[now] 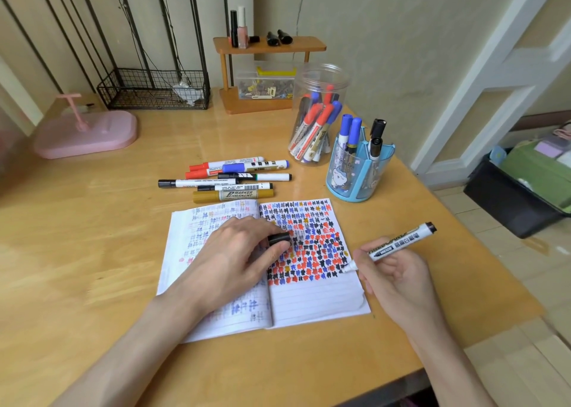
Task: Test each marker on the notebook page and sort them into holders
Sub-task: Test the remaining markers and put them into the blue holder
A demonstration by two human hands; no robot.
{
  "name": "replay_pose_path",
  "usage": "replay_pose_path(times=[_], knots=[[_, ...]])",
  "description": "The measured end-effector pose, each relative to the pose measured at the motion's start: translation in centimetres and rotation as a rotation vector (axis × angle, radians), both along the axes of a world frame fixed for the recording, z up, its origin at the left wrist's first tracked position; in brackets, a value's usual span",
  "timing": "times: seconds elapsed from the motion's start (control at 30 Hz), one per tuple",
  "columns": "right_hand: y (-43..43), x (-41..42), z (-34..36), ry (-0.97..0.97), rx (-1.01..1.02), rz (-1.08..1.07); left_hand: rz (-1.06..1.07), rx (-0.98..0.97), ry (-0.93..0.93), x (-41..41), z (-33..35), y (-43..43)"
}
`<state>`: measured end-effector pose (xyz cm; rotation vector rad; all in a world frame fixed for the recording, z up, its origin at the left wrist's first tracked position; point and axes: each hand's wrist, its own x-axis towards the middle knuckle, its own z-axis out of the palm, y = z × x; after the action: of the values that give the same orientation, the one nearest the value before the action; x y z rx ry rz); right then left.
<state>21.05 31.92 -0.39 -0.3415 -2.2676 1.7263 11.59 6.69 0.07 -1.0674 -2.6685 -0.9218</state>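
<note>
Holding a marker [398,242] between its curled fingers and thumb, the right hand [398,270] rests at the right edge of the open notebook [315,301]. The white tip of the marker is at the right page, beside the last rows of marks; I cannot tell if it touches the paper. The marker is tilted, with its dark rear end pointing up and away to the right. The left hand [234,252] lies on the middle fold of the notebook and pinches a black cap [279,239] between the thumb and the fingers. The upper part of the right page is full of small black, blue, red and some gold marks, and the lines below them are blank. Behind the notebook, on the table [92,252], a group of capped markers [234,174] lies side by side, and the nearest one is gold [233,195]. To the right of them stands a clear jar [318,76] with red and blue markers leaning inside. Just in front of the jar stands a blue holder [358,184], with two blue markers in one compartment and two black ones in another. A wooden shelf [268,46], a wire basket [154,89] and a pink stand [86,134] are at the back of the table.
</note>
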Motion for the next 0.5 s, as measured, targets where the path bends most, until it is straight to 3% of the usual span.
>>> replay_pose_path(times=[0.5], knots=[[-0.04,0.13,0.29,0.001,0.032,-0.005,-0.005,0.005,0.013,-0.11,-0.14,-0.06]])
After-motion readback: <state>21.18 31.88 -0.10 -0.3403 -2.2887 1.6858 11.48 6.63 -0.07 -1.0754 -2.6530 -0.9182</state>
